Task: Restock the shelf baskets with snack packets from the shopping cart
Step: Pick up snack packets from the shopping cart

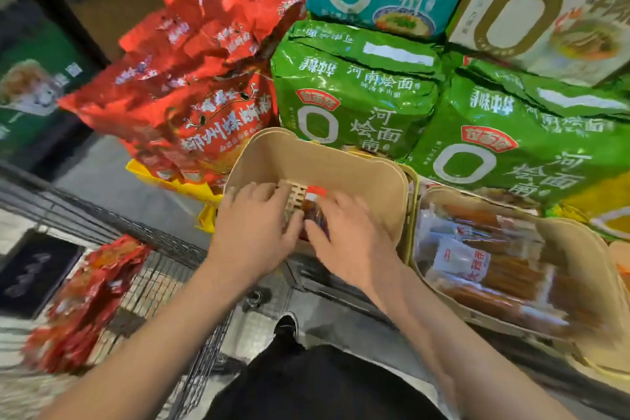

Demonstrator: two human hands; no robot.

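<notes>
Down inside the tan basket point(317, 160), in the middle of the scene, two hands meet over a small snack packet point(315, 211). That packet is see-through with a red top, and it sits low in the basket between the hands. The left hand point(259, 228) lies flat on the left part of the basket, with its fingers spread and reaching over the slats at the bottom. The right hand point(347, 235) lies over the packet from the right, fingers close to it and a little bent; I cannot tell if they pinch it or only touch it.

Just to the right stands a second basket point(579, 249), full of long brown snack packs point(494, 269). Behind both baskets, farther away, are big green noodle bags point(354, 95), and to the far left of them a heap of red bags point(204, 78). On the near left is the wire shopping cart point(163, 269), with more red packets point(85, 303) lying in it.
</notes>
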